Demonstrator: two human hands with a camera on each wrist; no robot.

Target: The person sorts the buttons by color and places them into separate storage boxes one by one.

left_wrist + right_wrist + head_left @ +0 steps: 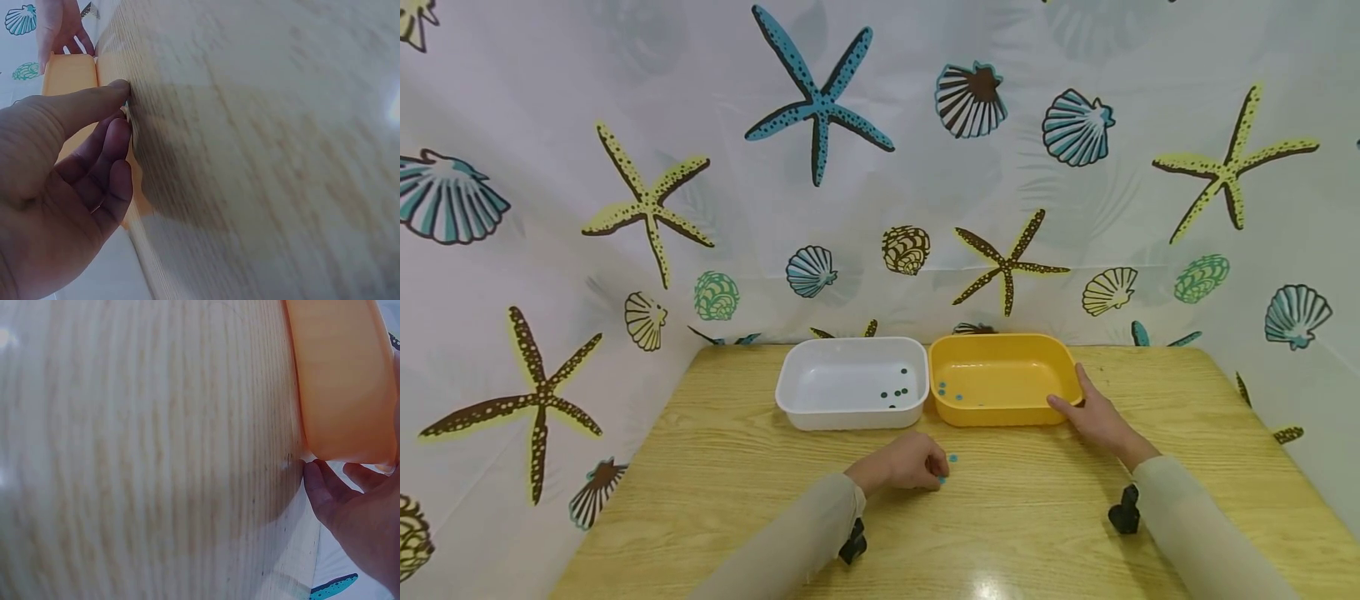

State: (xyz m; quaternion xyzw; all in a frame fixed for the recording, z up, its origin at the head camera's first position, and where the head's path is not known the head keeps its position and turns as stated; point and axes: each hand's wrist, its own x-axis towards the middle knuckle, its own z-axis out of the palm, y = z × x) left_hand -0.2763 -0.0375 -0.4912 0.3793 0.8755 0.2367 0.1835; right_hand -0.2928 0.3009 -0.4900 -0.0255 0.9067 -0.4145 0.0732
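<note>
My left hand is low over the table in front of the containers, its thumb and forefinger pinching a small blue button. Mostly hidden by the fingertips, that button shows as a sliver of teal in the left wrist view. Just beyond the hand, another blue button lies on the wood. My right hand grips the right end of a yellow plastic basin, thumb at the front rim and fingers along the end wall. Several blue buttons lie inside that basin, toward its left.
A white basin stands against the yellow one's left side, with several dark green buttons in its right half. Both rest near the back edge of the wooden table. Behind hangs a shell-and-starfish cloth, which also encloses the sides.
</note>
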